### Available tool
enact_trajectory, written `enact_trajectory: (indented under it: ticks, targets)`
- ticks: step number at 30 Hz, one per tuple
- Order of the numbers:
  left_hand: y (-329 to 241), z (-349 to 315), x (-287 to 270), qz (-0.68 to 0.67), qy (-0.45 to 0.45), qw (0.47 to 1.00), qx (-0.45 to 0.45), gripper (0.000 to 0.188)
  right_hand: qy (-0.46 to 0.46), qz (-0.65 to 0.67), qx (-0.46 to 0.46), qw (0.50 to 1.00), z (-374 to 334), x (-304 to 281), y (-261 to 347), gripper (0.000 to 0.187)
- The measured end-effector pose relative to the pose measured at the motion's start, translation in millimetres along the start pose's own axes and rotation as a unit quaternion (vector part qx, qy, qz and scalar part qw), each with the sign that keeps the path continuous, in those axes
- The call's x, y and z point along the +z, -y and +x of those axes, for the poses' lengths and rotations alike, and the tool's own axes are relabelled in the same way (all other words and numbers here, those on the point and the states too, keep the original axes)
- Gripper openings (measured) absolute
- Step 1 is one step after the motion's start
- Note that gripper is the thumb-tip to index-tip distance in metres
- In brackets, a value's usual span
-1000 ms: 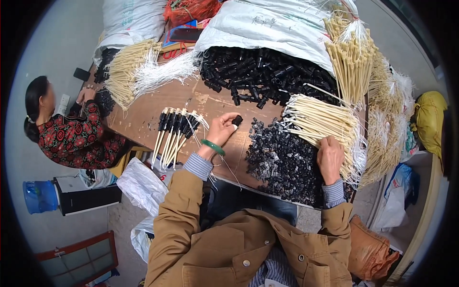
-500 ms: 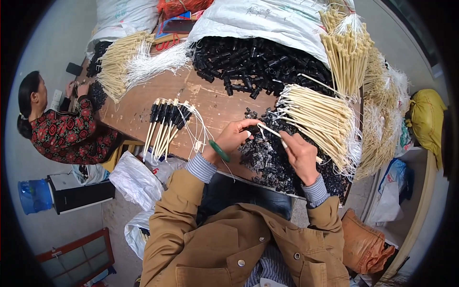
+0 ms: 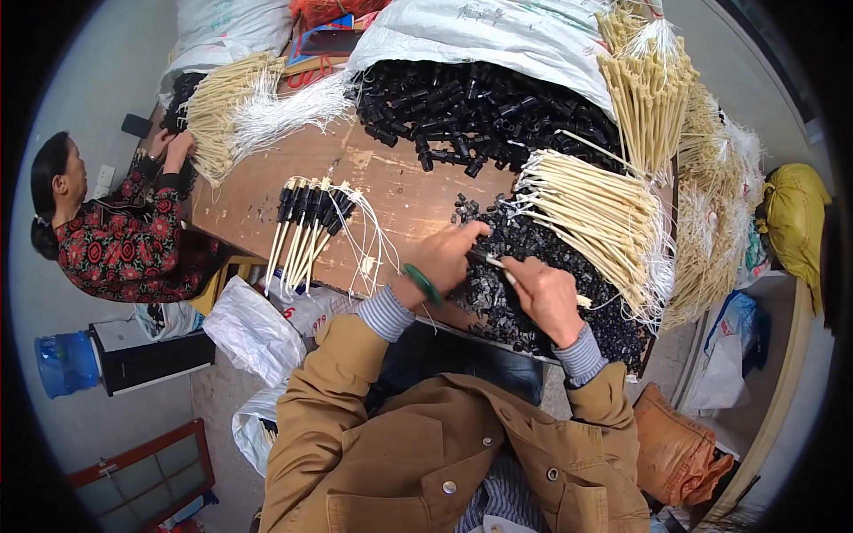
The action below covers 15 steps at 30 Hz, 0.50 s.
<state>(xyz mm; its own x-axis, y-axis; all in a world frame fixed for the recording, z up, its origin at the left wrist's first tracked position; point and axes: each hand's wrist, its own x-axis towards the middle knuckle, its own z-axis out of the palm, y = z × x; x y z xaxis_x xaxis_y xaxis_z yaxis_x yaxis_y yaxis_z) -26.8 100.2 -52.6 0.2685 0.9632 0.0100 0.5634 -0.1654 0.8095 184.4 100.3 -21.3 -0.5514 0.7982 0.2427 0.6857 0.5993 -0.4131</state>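
My left hand [image 3: 444, 258], with a green bangle [image 3: 421, 282] at its wrist, is closed on a black tubular fitting [image 3: 480, 256]. A thin cream tube [image 3: 584, 302] runs through my right hand [image 3: 544, 298], which is closed round it. The tube's pale front end meets the fitting between my hands; how far it goes in is hidden. Below them spreads a heap of small black pieces [image 3: 490, 298]. To the left lies a row of cream tubes with black fittings [image 3: 306, 213] and white cords. Near my right hand rests a bundle of cream tubes [image 3: 591, 222].
Black fittings [image 3: 435, 107] spill from a white sack [image 3: 480, 40] at the back. More cream bundles with white cords stand at the right [image 3: 653, 98] and lie at the far left [image 3: 218, 111]. A person [image 3: 124, 231] sits at the left, hands by that far-left bundle.
A black fitting now shows at my left hand, where only the cream tube's end was before. My left hand moved right, my right hand slightly left. The other person's hands moved toward the far-left bundle.
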Motion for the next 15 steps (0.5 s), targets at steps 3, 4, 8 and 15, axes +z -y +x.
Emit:
enact_trajectory:
  ticks: [3, 4, 8, 15]
  targets:
    - [-2.7, -1.2, 8.8, 0.111, -0.012, 0.993, 0.047, 0.034, -0.006, -0.084, -0.044, 0.995, 4.6, 1.0, 3.2, 0.028]
    - [5.0, -1.3, 6.1, 0.122, -0.047, 0.988, 0.076, 0.033, -0.04, -0.104, -0.068, 0.991, 8.2, -4.8, 1.0, 0.027]
    - [21.8, -4.9, -3.3, 0.172, -0.147, 0.958, 0.178, 0.031, 0.104, -0.193, 0.135, 0.966, 3.7, -31.0, -13.5, 0.028]
    - [-28.4, -17.6, 7.0, 0.304, -0.005, 0.925, 0.227, 0.025, -0.092, 0.275, 0.013, 0.957, 1.1, 6.9, -27.4, 0.021]
